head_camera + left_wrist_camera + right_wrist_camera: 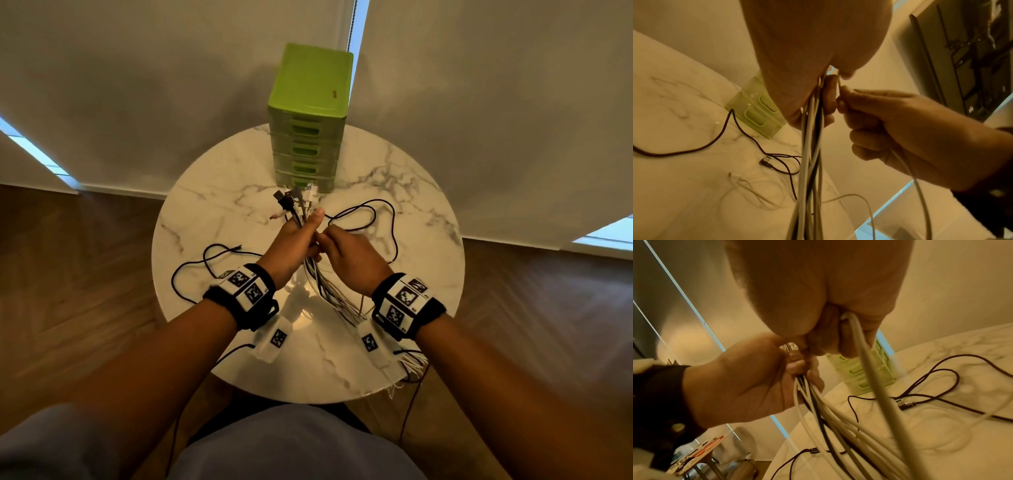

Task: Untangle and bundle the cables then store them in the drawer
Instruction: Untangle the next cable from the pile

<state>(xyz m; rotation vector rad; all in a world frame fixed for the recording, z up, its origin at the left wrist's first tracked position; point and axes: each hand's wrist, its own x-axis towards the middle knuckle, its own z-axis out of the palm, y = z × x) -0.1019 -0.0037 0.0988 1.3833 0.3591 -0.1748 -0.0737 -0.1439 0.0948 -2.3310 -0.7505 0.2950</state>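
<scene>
White and black charging cables (310, 219), gathered plug-ends-up into one sheaf, stand above the middle of the round white marble table (219, 178). The left hand (294, 240) is fisted round this sheaf, thumb raised along it, and the strands hang down from the fist towards the table's near edge, some trailing over it. The right hand (349, 255), just beside and touching the left, has its fingers curled round a single pale cable (863, 353), pinching it up against the sheaf; the right wrist view shows that cable running out from under the curled fingers.

A dark braided cable (370, 219) lies loose in loops on the right side of the table, and another dark cable (205, 263) curls near the left edge. The left wrist view also shows a thin white cable (756, 191) coiled flat on the marble. The green plastic drawer tower (308, 116) stands at the far edge with all its drawers closed.

Judging from this, gathering is part done, and nothing is stored yet. The risks: the strands hanging over the near edge could pull the sheaf down or snag if the left grip slackens; feeding the pale cable in crosswise could knot it with the others; and reaching for the loose cables one-handed may let plug ends slip out of line.
</scene>
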